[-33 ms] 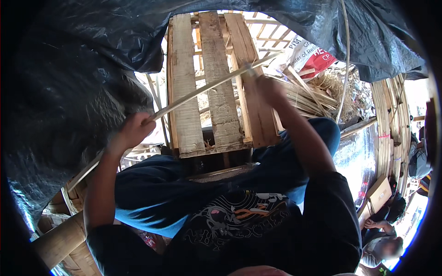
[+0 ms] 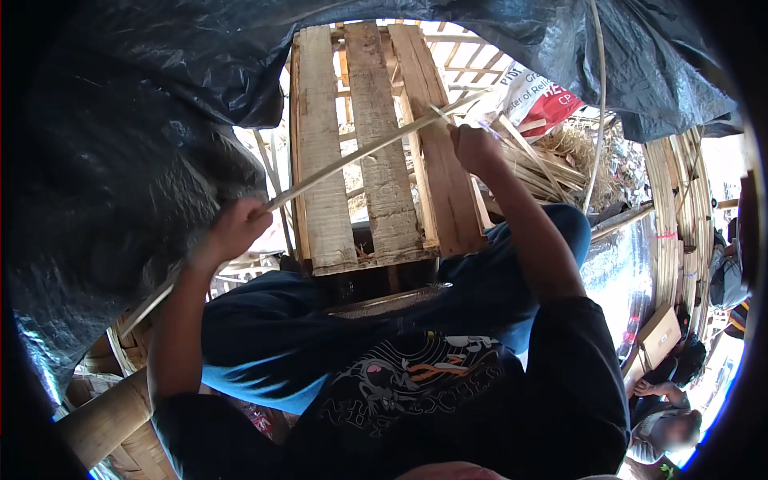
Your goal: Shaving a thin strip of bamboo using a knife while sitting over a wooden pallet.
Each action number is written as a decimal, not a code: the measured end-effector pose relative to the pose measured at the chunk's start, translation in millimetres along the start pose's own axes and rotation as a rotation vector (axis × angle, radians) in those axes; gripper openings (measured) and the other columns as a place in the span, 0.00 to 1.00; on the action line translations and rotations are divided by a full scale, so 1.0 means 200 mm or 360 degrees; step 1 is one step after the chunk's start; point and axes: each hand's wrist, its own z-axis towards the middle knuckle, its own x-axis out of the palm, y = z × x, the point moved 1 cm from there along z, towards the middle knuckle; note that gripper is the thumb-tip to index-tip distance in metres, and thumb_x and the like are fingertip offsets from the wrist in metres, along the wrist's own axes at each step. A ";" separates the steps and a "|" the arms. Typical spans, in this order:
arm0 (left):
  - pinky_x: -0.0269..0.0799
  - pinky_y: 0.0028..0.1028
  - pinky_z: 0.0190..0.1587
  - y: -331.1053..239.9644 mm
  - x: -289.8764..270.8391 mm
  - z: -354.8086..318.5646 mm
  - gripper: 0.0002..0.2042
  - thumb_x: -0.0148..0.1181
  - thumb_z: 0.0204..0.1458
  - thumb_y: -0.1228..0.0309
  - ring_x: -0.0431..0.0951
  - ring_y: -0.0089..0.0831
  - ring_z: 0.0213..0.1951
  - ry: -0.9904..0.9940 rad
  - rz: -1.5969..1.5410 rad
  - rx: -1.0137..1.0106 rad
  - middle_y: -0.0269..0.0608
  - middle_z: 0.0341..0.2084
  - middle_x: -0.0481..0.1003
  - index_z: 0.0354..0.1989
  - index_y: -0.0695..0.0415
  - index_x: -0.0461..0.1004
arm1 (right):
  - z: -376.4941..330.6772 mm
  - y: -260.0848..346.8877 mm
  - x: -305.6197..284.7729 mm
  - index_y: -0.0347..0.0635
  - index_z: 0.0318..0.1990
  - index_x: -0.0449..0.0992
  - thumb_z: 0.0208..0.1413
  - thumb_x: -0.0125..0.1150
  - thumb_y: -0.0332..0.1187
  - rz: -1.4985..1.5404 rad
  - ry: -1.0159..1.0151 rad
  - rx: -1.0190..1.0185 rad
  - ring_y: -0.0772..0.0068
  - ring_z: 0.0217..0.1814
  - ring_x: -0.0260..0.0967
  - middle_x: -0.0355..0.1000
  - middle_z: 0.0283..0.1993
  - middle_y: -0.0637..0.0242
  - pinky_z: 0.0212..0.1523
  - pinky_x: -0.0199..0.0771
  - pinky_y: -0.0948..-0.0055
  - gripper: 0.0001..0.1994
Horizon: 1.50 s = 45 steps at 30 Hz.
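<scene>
A long pale bamboo strip [image 2: 336, 166] runs slantwise over a bench of wooden planks [image 2: 322, 232]. My left hand [image 2: 235, 230] is closed round the strip near the bench's left edge, and the strip's tail passes back beside my left forearm. Over the right plank, my right hand [image 2: 478, 150] is closed on what looks like a knife [image 2: 441, 114]. Its thin, light blade crosses the strip near the far end. The handle is hidden in my fist.
Dark plastic sheeting [image 2: 104, 152] hangs at the left and overhead. Split bamboo pieces [image 2: 540, 168] lie right of the bench beside a white and red sack [image 2: 532, 100]. A thick bamboo pole [image 2: 104, 420] is at lower left. Another person [image 2: 660, 416] sits at lower right.
My right hand has moved slightly right along the strip, toward its far end, and is less blurred. My left hand keeps its grip in nearly the same place.
</scene>
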 end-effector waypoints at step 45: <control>0.62 0.23 0.32 0.15 -0.13 -0.12 0.11 0.52 0.55 0.66 0.66 0.17 0.27 0.0344 -0.0451 -0.0352 0.28 0.21 0.70 0.31 0.60 0.78 | 0.08 -0.14 0.06 0.42 0.42 0.77 0.66 0.40 0.47 -0.0310 -0.0129 -0.0168 0.47 0.47 0.75 0.76 0.44 0.49 0.48 0.74 0.53 0.21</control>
